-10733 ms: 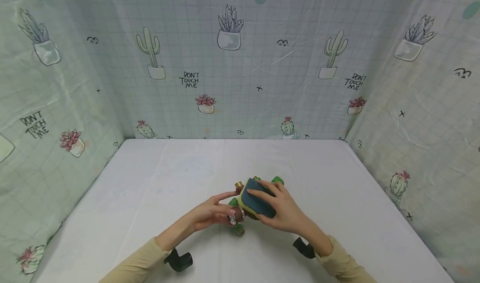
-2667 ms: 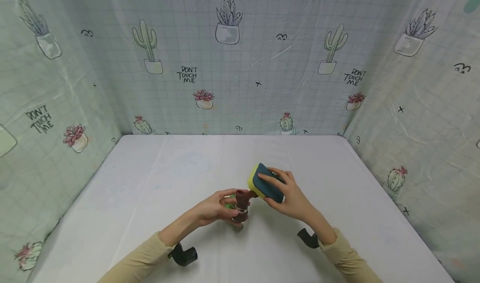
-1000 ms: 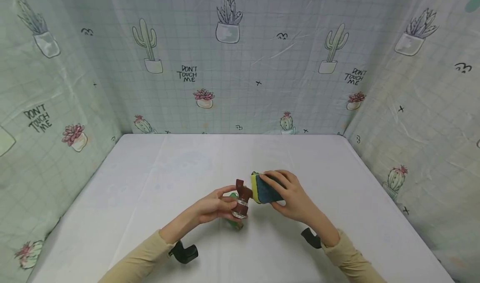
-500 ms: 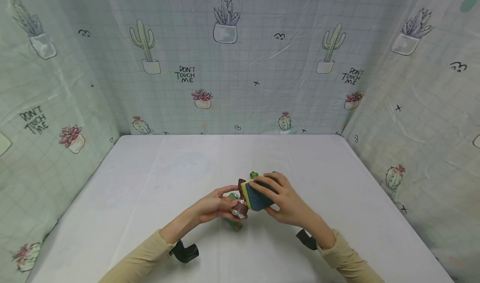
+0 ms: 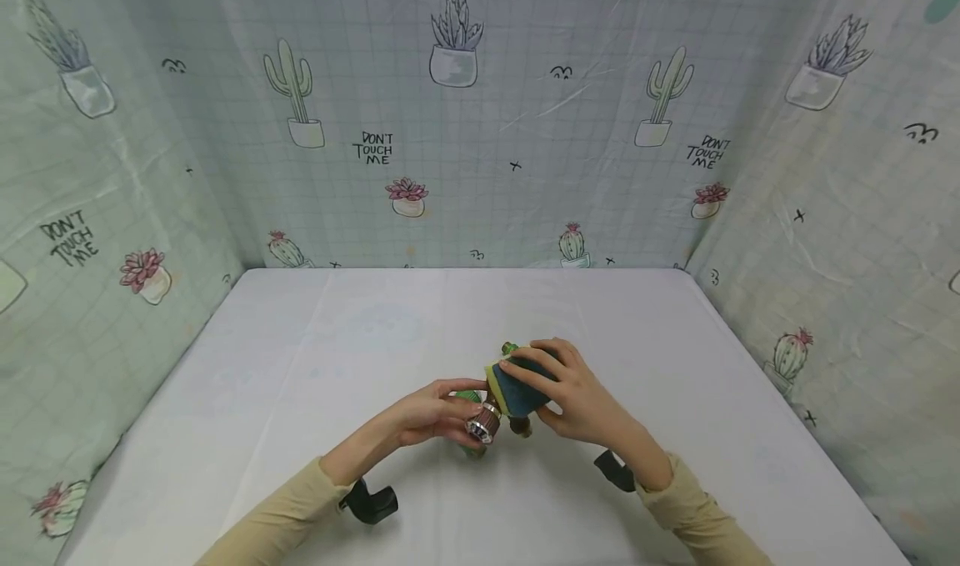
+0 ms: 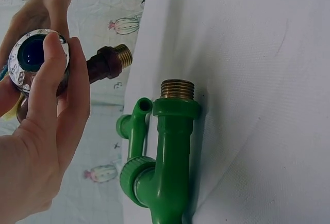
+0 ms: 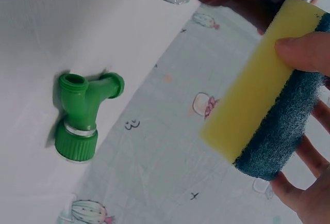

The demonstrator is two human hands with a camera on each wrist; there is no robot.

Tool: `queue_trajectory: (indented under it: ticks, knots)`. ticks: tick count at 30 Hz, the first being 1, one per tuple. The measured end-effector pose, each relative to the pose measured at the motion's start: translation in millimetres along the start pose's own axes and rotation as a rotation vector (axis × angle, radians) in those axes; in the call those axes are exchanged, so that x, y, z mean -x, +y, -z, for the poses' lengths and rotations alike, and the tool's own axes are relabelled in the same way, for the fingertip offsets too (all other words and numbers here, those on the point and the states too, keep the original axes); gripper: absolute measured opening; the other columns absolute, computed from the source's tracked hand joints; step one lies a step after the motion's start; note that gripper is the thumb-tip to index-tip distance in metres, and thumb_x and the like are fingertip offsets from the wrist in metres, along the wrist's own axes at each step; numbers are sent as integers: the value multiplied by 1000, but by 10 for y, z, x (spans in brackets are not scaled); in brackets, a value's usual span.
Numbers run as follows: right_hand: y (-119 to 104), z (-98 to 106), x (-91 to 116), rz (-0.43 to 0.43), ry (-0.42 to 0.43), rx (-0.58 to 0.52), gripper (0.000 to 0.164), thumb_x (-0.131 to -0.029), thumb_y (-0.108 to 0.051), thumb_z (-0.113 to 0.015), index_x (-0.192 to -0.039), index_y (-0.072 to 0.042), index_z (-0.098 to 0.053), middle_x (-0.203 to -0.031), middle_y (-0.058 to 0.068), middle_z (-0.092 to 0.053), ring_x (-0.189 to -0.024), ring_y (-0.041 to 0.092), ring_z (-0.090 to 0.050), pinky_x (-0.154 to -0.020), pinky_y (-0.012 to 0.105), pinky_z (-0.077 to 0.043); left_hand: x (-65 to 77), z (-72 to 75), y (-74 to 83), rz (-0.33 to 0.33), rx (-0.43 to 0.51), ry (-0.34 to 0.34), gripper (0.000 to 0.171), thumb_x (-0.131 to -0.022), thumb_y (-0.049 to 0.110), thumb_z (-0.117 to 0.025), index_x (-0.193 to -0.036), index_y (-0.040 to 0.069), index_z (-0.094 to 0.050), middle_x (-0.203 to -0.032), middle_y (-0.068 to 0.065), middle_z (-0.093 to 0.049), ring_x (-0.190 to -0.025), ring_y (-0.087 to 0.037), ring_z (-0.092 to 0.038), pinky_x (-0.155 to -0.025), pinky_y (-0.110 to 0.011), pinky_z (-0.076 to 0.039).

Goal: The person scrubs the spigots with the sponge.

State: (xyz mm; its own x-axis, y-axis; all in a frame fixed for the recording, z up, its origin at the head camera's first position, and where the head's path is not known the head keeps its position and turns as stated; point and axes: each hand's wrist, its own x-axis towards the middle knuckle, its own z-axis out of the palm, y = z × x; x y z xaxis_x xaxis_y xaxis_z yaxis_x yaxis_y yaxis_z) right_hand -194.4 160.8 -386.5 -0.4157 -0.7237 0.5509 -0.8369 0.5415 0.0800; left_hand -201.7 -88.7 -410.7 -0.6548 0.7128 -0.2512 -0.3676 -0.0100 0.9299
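My left hand (image 5: 431, 418) grips a dark red plastic tap by its ribbed knob (image 5: 483, 424), whose silver end faces up toward the head camera. The brass-threaded inlet of this tap (image 6: 109, 61) sticks out past the fingers in the left wrist view. In my right hand (image 5: 585, 399) is a yellow and dark blue scouring sponge (image 5: 519, 393), pinched between thumb and fingers. The sponge overlaps the tap's body in the head view and hides much of it. In the right wrist view, its yellow side (image 7: 252, 87) lies against the tap.
A green tap with a brass thread (image 6: 172, 152) lies on the white table (image 5: 360, 316) beneath my left hand. Another green tap (image 7: 80, 110) lies farther back, partly behind the right hand. Black curved pieces (image 5: 371, 503) show beside both wrists. Printed curtains surround the table.
The sponge moves left from the tap's outlet side onto its body. The left hand turns the tap, so its knob end faces the camera and its threaded end shows below the sponge.
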Motion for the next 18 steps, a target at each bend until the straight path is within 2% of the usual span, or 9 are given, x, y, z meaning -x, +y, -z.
queue_trajectory:
  ticks: [7, 18]
  knots:
    - [47, 29, 11, -68, -6, -25, 79, -60, -14, -79, -131, -19, -44, -129, 5, -43, -114, 28, -37, -89, 47, -41, 5, 2, -16, -13, 2, -7, 55, -90, 7, -49, -139, 1, -24, -113, -16, -55, -94, -24, -62, -83, -45, -50]
    - [79, -17, 163, -155, 1, 9, 82, -58, -22, -81, -131, -18, -45, -126, 5, -47, -108, 28, -39, -82, 50, -37, 35, 56, -10, -125, 85, 53, 60, -90, 6, -49, -141, 8, -18, -112, -10, -56, -96, -21, -61, -87, -50, -46]
